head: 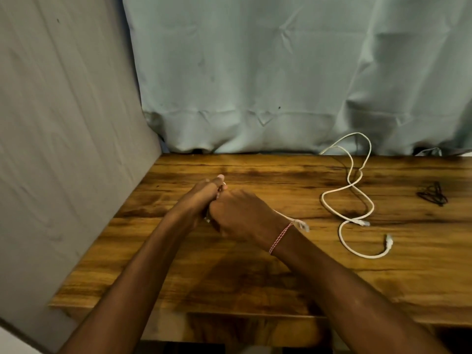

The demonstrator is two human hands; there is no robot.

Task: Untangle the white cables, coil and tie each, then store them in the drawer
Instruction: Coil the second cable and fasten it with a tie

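Person's forearms were bare. Thin red-and-white twisted thread bracelet [279, 237] circled the wrist of the right hand [240, 215].

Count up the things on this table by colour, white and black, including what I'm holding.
White: 2, the held cable gripped by left hand and right hand, the loose cable on the table
Black: 1, the pile of ties
Total: 3

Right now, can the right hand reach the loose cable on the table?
Probably, once freed: bare table lies between the right hand and the loose cable, but it's gripping a second cable.
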